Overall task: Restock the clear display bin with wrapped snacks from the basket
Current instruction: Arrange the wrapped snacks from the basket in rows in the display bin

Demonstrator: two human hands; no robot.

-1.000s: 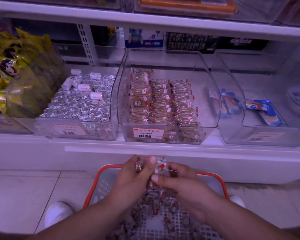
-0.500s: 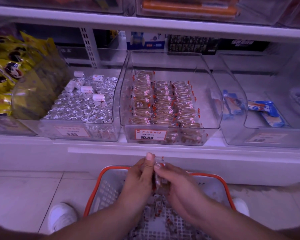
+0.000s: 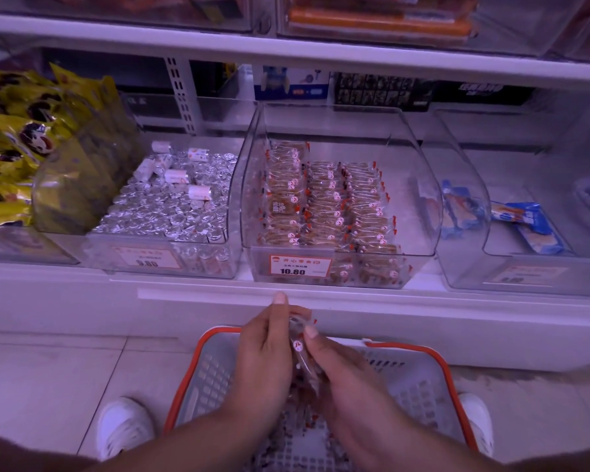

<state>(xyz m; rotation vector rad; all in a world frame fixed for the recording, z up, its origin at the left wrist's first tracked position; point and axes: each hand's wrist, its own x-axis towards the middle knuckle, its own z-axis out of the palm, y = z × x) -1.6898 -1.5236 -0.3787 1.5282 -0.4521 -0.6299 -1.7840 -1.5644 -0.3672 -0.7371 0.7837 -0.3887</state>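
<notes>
Both hands, left hand (image 3: 263, 349) and right hand (image 3: 341, 373), together clasp a bundle of wrapped snacks (image 3: 300, 345) above the basket (image 3: 433, 362), while the clear display bin (image 3: 419, 185) on the shelf stands partly filled, its right side bare, more snacks left below

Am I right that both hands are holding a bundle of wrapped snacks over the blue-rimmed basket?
Not quite: the head view shows the basket has an orange rim, not blue. Both the left hand and right hand do hold the wrapped snacks above it.
</notes>
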